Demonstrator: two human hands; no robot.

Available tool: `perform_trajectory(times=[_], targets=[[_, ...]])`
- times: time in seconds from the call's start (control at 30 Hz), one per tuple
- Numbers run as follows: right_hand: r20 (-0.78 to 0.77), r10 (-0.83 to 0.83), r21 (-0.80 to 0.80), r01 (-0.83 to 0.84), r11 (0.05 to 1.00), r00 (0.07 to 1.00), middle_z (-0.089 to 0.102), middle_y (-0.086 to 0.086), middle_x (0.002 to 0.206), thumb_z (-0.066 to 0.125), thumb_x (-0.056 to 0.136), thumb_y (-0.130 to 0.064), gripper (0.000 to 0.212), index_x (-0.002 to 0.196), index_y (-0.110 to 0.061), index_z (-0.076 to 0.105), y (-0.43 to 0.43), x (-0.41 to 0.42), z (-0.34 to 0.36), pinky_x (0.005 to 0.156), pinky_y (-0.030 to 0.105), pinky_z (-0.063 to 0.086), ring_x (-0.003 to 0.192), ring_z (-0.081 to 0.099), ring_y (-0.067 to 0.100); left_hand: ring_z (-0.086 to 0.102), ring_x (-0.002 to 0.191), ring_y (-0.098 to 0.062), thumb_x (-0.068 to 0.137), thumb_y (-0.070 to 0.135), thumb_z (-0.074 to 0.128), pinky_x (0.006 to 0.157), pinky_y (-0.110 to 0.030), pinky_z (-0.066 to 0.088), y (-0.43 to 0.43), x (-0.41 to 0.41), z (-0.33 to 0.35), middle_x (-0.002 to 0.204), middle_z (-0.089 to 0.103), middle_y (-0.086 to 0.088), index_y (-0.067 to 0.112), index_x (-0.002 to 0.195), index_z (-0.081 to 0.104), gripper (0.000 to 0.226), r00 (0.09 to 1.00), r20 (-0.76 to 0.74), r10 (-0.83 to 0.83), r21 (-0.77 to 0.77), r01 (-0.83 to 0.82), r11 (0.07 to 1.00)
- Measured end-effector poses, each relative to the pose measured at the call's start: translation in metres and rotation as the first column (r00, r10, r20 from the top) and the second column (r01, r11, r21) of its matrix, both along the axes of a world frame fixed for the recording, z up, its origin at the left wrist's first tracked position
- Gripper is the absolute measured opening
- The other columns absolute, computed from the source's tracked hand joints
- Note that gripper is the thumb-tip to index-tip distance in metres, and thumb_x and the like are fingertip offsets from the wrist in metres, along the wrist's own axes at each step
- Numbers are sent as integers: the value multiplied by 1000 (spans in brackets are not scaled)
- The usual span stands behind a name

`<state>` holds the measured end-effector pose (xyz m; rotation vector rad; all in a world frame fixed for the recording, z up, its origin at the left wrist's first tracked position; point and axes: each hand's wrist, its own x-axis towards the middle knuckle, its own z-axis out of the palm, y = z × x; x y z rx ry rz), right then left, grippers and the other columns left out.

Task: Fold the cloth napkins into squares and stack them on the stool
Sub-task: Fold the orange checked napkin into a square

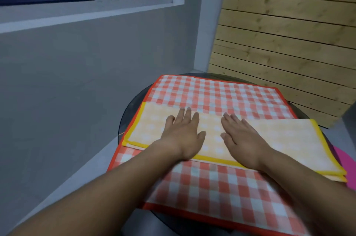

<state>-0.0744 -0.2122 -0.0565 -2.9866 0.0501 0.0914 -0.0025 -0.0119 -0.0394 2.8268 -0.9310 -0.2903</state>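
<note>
A left hand (183, 133) and a right hand (242, 137) are lying flat side by side, fingers straight and grasping nothing, pressing on a yellow-bordered napkin (285, 139) folded into a long strip. The strip is lying across a larger red checked napkin (217, 93), which is spreading over a round dark tabletop (131, 112).

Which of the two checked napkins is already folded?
The orange checked cloth napkin with the yellow border, lying doubled under the left hand and right hand; the red checked cloth napkin beneath it lies spread flat.
</note>
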Motion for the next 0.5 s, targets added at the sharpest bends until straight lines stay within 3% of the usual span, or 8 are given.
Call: perform_trajectory(times=[0.2, 0.37, 0.43, 0.5], targets=[[-4, -4, -2, 4, 1000, 1000, -11, -8, 164, 12, 104, -44, 59, 158, -22, 0, 0, -3, 3, 124, 34, -2, 150, -14, 7, -14, 154, -20, 96, 69, 9, 125, -41, -6, 25, 32, -10, 167, -13, -6, 12, 159, -5, 86, 990, 28, 137, 39, -138, 990], [-6, 0, 11, 0, 1000, 1000, -11, -7, 164, 12, 104, -44, 60, 158, -21, -1, -3, -2, 0, 124, 33, -4, 149, -14, 7, -15, 154, -25, 98, 62, 3, 123, -48, -10, 52, 54, -8, 166, -12, -13, 4, 157, -6, 84, 938, 107, 330, 179, -345, 921], [-6, -5, 15, 5, 1000, 1000, -10, -6, 164, 12, 104, -43, 60, 158, -21, 0, -3, -2, 1, 124, 34, -4, 150, -13, 8, -13, 154, -27, 102, 47, 7, 123, -51, -10, 35, 43, -1, 167, -10, -14, 3, 157, -5, 72, 944, 197, 263, 183, -299, 936], [-4, -6, 17, 6, 1000, 1000, -9, -5, 165, 13, 104, -43, 60, 158, -20, 0, -2, -1, 1, 123, 33, -5, 150, -13, 9, -10, 154, -24, 104, 33, 14, 125, -47, -5, 5, 25, 4, 168, -6, -10, 8, 159, -2, 62, 974, 219, 59, 35, -68, 997]])
